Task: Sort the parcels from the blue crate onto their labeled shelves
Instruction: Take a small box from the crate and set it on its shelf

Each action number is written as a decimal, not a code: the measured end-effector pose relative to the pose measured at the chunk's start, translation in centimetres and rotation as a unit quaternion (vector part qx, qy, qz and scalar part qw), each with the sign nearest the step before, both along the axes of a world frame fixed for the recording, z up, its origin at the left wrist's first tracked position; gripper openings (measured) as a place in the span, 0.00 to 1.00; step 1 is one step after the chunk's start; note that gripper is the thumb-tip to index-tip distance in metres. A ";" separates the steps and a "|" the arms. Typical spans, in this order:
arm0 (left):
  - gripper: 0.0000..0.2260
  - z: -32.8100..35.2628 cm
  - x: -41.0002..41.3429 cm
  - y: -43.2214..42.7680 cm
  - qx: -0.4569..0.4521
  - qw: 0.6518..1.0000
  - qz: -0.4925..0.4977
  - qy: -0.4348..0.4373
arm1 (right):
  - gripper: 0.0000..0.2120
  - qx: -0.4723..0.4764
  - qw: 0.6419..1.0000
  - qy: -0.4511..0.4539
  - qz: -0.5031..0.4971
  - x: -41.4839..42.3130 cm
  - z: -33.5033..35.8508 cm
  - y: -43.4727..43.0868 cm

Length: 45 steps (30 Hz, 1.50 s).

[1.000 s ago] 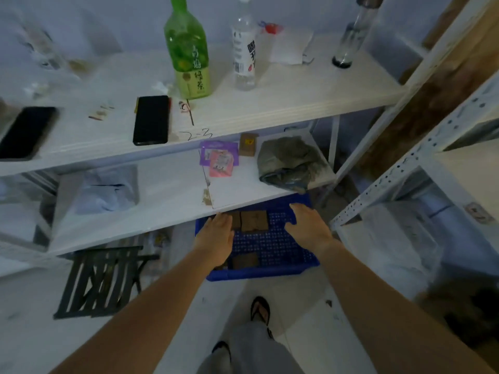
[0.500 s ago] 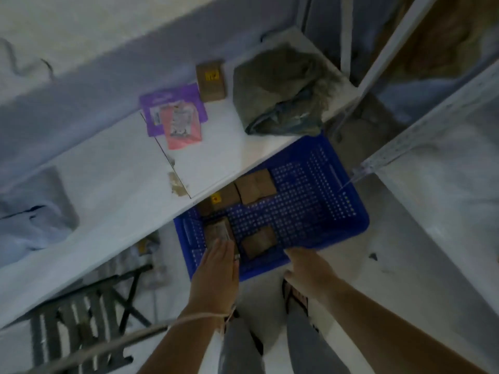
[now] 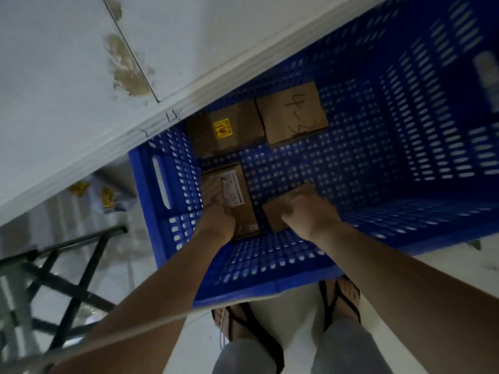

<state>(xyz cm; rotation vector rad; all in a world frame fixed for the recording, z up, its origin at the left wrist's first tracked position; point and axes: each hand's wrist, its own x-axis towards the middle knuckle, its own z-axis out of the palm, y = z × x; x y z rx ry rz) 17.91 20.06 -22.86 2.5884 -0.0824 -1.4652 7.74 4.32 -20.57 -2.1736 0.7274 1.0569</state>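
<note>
The blue crate [image 3: 405, 130] sits on the floor, half under the white shelf [image 3: 67, 90]. Inside lie several brown cardboard parcels. One parcel marked "4-3" [image 3: 291, 112] is at the far side, next to a parcel with a yellow sticker [image 3: 226, 128]. My left hand [image 3: 216, 220] closes on the near-left parcel with a white label [image 3: 229, 190]. My right hand [image 3: 307, 209] closes on a small plain parcel [image 3: 272, 214] beside it. My fingers hide much of both parcels.
A black folding stool [image 3: 59, 279] lies on the floor at left. Yellow-printed packets [image 3: 105, 195] lie under the shelf. My feet in black sandals [image 3: 340, 300] stand right at the crate's near wall. A thin cord [image 3: 135, 333] crosses my left forearm.
The view has dropped close over the crate. Both hands went from the crate's near rim down inside and closed on two parcels.
</note>
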 end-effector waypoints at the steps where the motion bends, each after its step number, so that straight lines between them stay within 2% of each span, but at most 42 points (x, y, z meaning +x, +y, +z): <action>1: 0.14 -1.6 -0.1 -0.4 0.015 0.999 0.038 0.003 | 0.13 -0.009 1.000 0.007 -0.003 0.5 -1.9 0.4; 2: 0.14 -2.8 -0.2 -0.8 0.029 0.998 0.059 -0.005 | 0.12 -0.003 1.000 0.015 -0.017 0.9 -3.7 0.7; 5: 0.33 -5.5 -0.5 -1.7 0.090 0.990 0.047 -0.102 | 0.09 0.074 0.993 0.044 -0.076 1.8 -8.0 2.3; 8: 0.41 -7.1 -1.1 -1.9 0.083 0.975 0.093 -0.186 | 0.10 0.125 0.981 0.064 -0.136 3.0 -10.2 4.1; 11: 0.41 -8.3 -2.4 -1.5 0.077 0.970 0.076 -0.220 | 0.21 0.163 0.965 0.061 -0.198 4.1 -11.1 5.5; 14: 0.36 -8.5 -2.8 -1.2 0.040 0.958 0.092 -0.269 | 0.21 0.228 0.932 0.059 -0.274 4.8 -11.9 6.3; 17: 0.37 -8.7 -1.7 -1.4 -0.012 0.946 0.198 -0.255 | 0.16 0.256 0.913 0.028 -0.316 5.2 -12.1 6.8; 21: 0.39 -8.3 0.1 -1.5 -0.080 0.899 0.356 -0.241 | 0.12 0.220 0.925 -0.006 -0.311 4.4 -12.0 6.6; 22: 0.38 -7.9 0.2 -1.5 -0.118 0.885 0.397 -0.213 | 0.11 0.228 0.912 0.001 -0.342 4.2 -11.8 6.4; 23: 0.35 -7.3 0.2 -1.4 -0.158 0.873 0.426 -0.177 | 0.09 0.249 0.884 0.012 -0.396 4.0 -11.4 6.0; 26: 0.23 -4.7 0.1 -1.6 -0.247 0.838 0.483 -0.057 | 0.09 0.321 0.755 0.057 -0.569 3.4 -9.0 4.3; 28: 0.18 -2.8 0.6 -1.8 -0.285 0.815 0.505 -0.002 | 0.10 0.364 0.701 0.052 -0.611 2.3 -7.2 3.1; 29: 0.17 -1.8 0.8 -2.0 -0.286 0.812 0.509 0.020 | 0.12 0.381 0.690 0.048 -0.614 1.9 -5.8 2.5; 32: 0.18 1.8 0.4 -2.4 -0.261 0.829 0.487 0.089 | 0.12 0.396 0.719 0.035 -0.570 0.7 -1.7 0.7; 36: 0.19 7.7 -0.7 -3.4 -0.289 0.856 0.412 0.118 | 0.18 0.371 0.750 0.020 -0.547 -0.1 4.2 -2.1; 38: 0.22 11.3 -1.3 -4.0 -0.308 0.873 0.353 0.138 | 0.18 0.374 0.770 0.008 -0.518 -0.8 7.5 -3.6; 41: 0.25 16.4 -2.0 -5.8 -0.305 0.896 0.275 0.168 | 0.16 0.383 0.765 -0.029 -0.517 -1.9 12.2 -5.8; 45: 0.28 22.5 -2.9 -9.1 -0.324 0.893 0.274 0.151 | 0.17 0.391 0.742 -0.062 -0.541 -2.8 18.1 -8.4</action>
